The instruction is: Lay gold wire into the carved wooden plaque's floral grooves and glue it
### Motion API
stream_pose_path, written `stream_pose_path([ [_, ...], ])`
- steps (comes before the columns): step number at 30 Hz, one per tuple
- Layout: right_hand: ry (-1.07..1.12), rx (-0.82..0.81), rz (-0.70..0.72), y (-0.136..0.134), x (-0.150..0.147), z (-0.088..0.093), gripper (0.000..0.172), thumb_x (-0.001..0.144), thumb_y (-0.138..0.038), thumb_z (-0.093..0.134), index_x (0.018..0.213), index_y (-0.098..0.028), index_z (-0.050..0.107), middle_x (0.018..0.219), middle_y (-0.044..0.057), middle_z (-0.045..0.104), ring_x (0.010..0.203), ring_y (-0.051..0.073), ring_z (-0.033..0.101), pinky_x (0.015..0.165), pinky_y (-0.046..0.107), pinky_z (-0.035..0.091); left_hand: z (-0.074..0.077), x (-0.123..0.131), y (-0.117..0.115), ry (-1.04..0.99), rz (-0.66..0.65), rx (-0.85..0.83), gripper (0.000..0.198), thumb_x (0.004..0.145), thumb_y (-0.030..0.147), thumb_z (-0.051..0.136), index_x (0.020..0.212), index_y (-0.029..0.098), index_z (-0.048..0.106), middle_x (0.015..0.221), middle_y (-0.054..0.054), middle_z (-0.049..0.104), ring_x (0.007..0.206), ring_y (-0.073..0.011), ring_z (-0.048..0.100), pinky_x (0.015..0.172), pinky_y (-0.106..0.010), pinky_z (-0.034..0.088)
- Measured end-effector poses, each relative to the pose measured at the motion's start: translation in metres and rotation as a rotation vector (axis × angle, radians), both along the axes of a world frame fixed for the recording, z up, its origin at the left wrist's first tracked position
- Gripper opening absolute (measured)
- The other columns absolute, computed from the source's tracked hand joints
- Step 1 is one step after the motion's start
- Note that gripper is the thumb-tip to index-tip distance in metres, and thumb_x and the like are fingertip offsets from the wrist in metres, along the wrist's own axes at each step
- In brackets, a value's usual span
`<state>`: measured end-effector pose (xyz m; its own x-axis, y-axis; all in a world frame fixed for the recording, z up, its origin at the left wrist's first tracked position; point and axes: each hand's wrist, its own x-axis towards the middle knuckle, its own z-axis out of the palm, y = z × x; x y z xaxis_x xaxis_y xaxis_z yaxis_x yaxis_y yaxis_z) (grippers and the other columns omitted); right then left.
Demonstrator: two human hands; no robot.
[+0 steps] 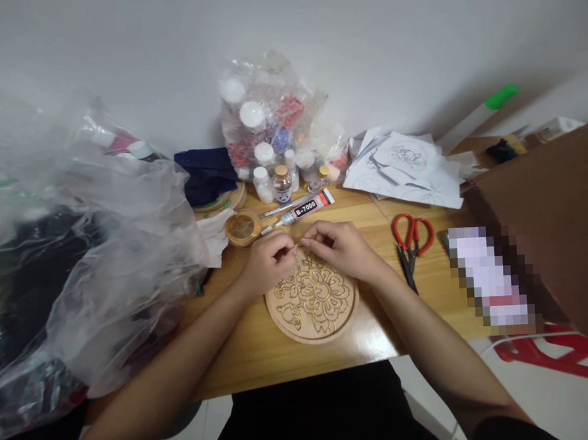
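Observation:
My left hand (pixel 270 259) and my right hand (pixel 339 245) meet above the far side of a round wooden board (pixel 284 322). Fingertips of both hands are pinched close together on a short piece of thin gold wire (pixel 298 245), which barely shows between them. On the board, gold wire outlines form a large flower (pixel 323 291) with smaller curling shapes to its left. My hands cover part of the board's far edge. Just beyond them lie a tube of B-7000 glue (pixel 306 209) and a spool of gold wire (pixel 244 228).
Red-handled scissors (pixel 412 240) lie to the right, near a pixelated phone (pixel 491 278) and a brown box (pixel 550 226). Small bottles (pixel 282 181) and a plastic bag of jars (pixel 268 110) stand behind. Drawn papers (pixel 409 165) are back right; crumpled clear plastic (pixel 129 274) fills the left.

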<state>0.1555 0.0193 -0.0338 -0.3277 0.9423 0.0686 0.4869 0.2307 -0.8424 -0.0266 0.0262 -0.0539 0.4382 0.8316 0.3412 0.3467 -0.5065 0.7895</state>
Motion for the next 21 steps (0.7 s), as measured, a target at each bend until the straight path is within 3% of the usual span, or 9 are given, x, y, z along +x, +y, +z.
stream_pose_path([
  [3, 0.073, -0.062, -0.047, 0.001, 0.000, 0.002, 0.016, 0.083, -0.028, 0.058, 0.075, -0.015, 0.062, 0.057, -0.004, 0.052, 0.051, 0.007, 0.037, 0.053, 0.023, 0.029, 0.001, -0.001, -0.001, -0.007, 0.022, -0.094, 0.013, 0.075, 0.014, 0.046, 0.062, 0.017, 0.045, 0.059, 0.004, 0.044, 0.057, -0.0086, 0.040, 0.056, -0.021, 0.031],
  [8, 0.523, -0.436, -0.190, 0.009, 0.007, 0.004, 0.025, 0.071, -0.039, 0.069, 0.070, -0.017, 0.058, 0.054, -0.006, 0.046, 0.049, 0.006, 0.034, 0.048, 0.022, 0.023, 0.001, -0.002, 0.000, -0.113, 0.104, -0.357, 0.019, 0.083, 0.026, 0.040, 0.067, 0.018, 0.047, 0.061, 0.004, 0.046, 0.056, -0.0094, 0.042, 0.055, -0.021, 0.034],
  [12, 0.617, -0.517, -0.171, 0.016, 0.014, 0.001, 0.039, 0.065, -0.054, 0.069, 0.073, -0.019, 0.053, 0.043, -0.012, 0.029, 0.038, 0.004, 0.018, 0.040, 0.022, 0.011, 0.003, 0.001, -0.002, -0.072, 0.127, -0.297, 0.019, 0.082, 0.025, 0.041, 0.065, 0.018, 0.046, 0.062, 0.003, 0.047, 0.060, -0.0104, 0.045, 0.058, -0.022, 0.035],
  [21, 0.706, -0.562, -0.071, 0.020, 0.018, 0.000, 0.042, 0.059, -0.053, 0.073, 0.067, -0.018, 0.052, 0.038, -0.013, 0.031, 0.034, 0.003, 0.017, 0.036, 0.020, 0.007, 0.009, 0.010, -0.005, 0.074, 0.181, -0.156, 0.027, 0.087, 0.034, 0.040, 0.066, 0.017, 0.047, 0.061, 0.002, 0.047, 0.060, -0.0113, 0.045, 0.058, -0.023, 0.036],
])
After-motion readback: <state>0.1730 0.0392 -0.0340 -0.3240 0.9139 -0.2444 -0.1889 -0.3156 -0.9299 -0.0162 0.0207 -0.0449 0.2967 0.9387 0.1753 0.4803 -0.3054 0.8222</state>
